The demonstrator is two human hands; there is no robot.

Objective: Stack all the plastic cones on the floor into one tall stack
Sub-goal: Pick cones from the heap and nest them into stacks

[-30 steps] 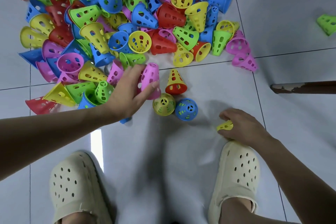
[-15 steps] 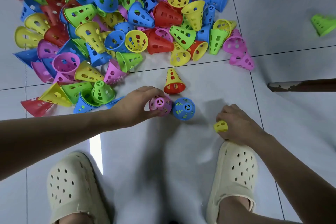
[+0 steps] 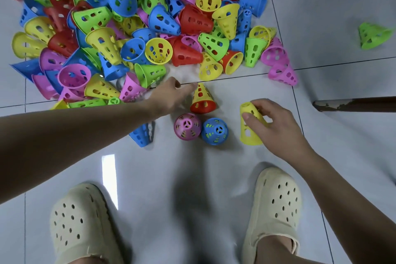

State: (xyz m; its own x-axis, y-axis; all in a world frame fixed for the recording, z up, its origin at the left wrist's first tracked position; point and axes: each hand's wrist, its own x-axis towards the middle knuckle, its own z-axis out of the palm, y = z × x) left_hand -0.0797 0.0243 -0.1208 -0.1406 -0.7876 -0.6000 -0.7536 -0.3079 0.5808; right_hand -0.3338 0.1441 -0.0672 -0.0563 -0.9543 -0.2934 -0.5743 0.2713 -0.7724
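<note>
Your right hand [image 3: 276,126] has its fingers curled around a yellow cone [image 3: 249,128], gripping it near the narrow top with the wide end down by the floor [image 3: 171,167], so that one looks ready to drop onto something. Your left hand [image 3: 171,95] is reaching out toward the big pile of cones [image 3: 128,28], fingers loosely bent and holding nothing as far as I can see, right next to the little stack with a yellow cone over a red one [image 3: 202,100]. If I were you I'd pick one base and stick with it: right now there's that yellow-on-red stack, plus a pink cone [image 3: 187,126] and a blue cone [image 3: 214,131] standing upright just beside each other, both showing yellow through their holes, so they probably each sit over a yellow one already. Bring your yellow cone straight down over a tip, keep it level, and let it seat before letting go, or it'll tip the base over. Then merge the mini stacks early so you're not juggling three. As for what's inside what, a few cones in the pile look nested already, but most lie loose on their sides. There's also a stray green cone [image 3: 374,35] well apart on the right, don't forget it.
</note>
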